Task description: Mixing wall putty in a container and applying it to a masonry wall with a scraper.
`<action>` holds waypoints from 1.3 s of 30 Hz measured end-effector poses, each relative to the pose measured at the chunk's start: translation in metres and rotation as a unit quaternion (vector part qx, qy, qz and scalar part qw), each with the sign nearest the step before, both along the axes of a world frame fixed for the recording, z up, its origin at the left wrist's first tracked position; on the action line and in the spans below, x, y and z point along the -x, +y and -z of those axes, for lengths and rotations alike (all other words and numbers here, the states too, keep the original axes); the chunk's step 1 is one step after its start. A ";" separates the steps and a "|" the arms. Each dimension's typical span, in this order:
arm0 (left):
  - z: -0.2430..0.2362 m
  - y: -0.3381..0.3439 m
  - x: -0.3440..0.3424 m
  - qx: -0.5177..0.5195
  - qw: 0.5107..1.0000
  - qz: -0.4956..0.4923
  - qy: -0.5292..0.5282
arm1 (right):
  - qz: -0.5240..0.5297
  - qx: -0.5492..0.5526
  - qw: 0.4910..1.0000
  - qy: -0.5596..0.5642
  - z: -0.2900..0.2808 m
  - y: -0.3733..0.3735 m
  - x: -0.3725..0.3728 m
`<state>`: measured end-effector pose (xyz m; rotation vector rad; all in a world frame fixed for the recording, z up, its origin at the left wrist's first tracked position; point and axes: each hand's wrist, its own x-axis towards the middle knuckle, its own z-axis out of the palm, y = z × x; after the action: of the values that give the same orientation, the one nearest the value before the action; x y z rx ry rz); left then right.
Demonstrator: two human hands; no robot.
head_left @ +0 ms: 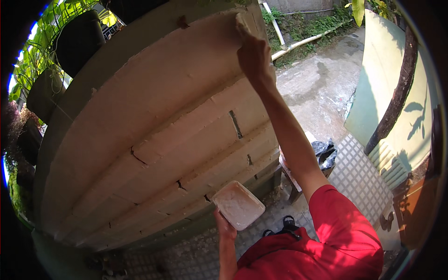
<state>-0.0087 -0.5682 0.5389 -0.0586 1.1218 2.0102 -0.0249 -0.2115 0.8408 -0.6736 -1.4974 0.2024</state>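
Observation:
My left hand [225, 227] grips the near-left side of a white rectangular plastic tub [249, 214], tilted so that the pale pasty stuff inside shows. Reaching up and forward, my right hand [255, 57] is closed at the top far corner of a block wall [186, 88]. A small tan piece [240, 22] sticks out beyond its fingers against the wall; whether it is a tool or a finger I cannot tell. The wall's upper band is smooth and coated, while lower courses show ridges and dark gaps at the joints.
Dark plant pots [80, 44] stand along the wall's top at left. Behind my right arm is a low stand [295, 193] with a black plastic bag [325, 154]. A pale panel [368, 88] with a leaning wooden pole [396, 102] is at right, above patterned tiles [359, 172].

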 end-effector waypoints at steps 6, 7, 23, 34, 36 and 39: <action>0.007 -0.010 0.005 -0.012 1.000 0.001 0.002 | -0.159 -0.112 0.977 -0.085 0.021 -0.069 0.014; 0.005 -0.009 0.004 -0.014 1.000 0.004 0.003 | -0.156 -0.114 0.978 -0.083 0.019 -0.051 0.002; -0.002 0.015 -0.010 0.026 0.999 -0.021 0.003 | -0.184 -0.175 0.920 -0.299 0.068 0.026 -0.060; -0.003 0.034 -0.047 0.018 0.999 -0.040 -0.019 | -0.133 -0.265 0.918 -0.265 0.074 0.042 -0.049; -0.004 0.033 -0.058 0.025 0.998 -0.049 -0.010 | -0.237 -0.213 0.907 -0.276 0.079 0.042 -0.055; -0.003 0.031 -0.065 0.041 0.997 -0.066 0.006 | -0.273 -0.170 0.905 -0.279 0.060 0.040 -0.068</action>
<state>0.0562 -0.5371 0.5421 -0.1669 1.2355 2.0820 0.0428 -0.1716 0.7809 0.0019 -2.1940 0.1719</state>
